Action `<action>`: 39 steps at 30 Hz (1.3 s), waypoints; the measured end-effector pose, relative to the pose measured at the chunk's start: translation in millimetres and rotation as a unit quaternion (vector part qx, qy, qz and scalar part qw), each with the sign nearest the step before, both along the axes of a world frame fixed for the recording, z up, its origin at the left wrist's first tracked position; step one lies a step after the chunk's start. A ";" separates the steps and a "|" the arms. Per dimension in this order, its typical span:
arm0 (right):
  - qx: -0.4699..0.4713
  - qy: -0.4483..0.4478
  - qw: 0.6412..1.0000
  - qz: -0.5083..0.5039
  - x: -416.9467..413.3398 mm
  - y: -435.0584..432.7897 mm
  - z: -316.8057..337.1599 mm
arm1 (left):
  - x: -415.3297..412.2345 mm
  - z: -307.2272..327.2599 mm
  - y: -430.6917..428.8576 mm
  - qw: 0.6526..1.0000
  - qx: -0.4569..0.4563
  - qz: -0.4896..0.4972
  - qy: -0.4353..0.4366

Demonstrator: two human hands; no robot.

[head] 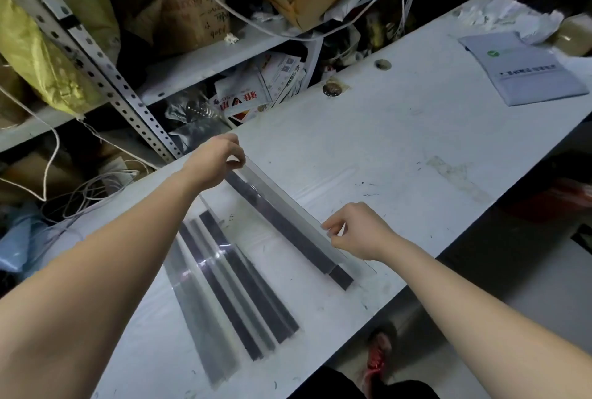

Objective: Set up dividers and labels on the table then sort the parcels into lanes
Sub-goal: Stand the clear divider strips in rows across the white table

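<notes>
A long clear plastic divider with a dark base strip stands on edge across the white table. My left hand pinches its far end near the table's back edge. My right hand pinches its upper edge close to the near end. Several more dividers, clear with dark strips, lie flat in a loose fan on the table to the left, under my left forearm.
A grey mailer parcel lies at the table's far right, with crumpled white packaging behind it. A cluttered metal shelf with boxes, bags and cords stands behind the table. The table's front edge runs diagonally at lower right.
</notes>
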State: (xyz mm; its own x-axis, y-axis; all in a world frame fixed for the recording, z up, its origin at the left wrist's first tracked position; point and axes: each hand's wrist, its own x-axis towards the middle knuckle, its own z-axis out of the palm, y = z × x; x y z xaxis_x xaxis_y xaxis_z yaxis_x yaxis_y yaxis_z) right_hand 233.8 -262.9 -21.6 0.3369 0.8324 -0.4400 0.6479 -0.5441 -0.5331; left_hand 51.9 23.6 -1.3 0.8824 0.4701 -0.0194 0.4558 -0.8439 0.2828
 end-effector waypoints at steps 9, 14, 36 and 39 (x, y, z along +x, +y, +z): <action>0.061 0.018 0.998 -0.005 113.8 -25.8 24.2 | 109.2 19.6 -20.6 0.998 0.022 0.045 -0.045; 0.068 0.008 0.998 0.011 189.6 -40.1 31.3 | 176.8 30.5 -36.8 0.995 0.031 0.070 -0.072; 0.043 -0.033 0.997 -0.060 368.1 -29.1 -18.5 | 418.3 -10.6 34.9 0.995 0.016 0.037 -0.088; 0.032 -0.029 0.996 -0.078 376.4 -28.9 -17.0 | 438.8 -22.4 45.4 0.996 0.002 0.034 -0.081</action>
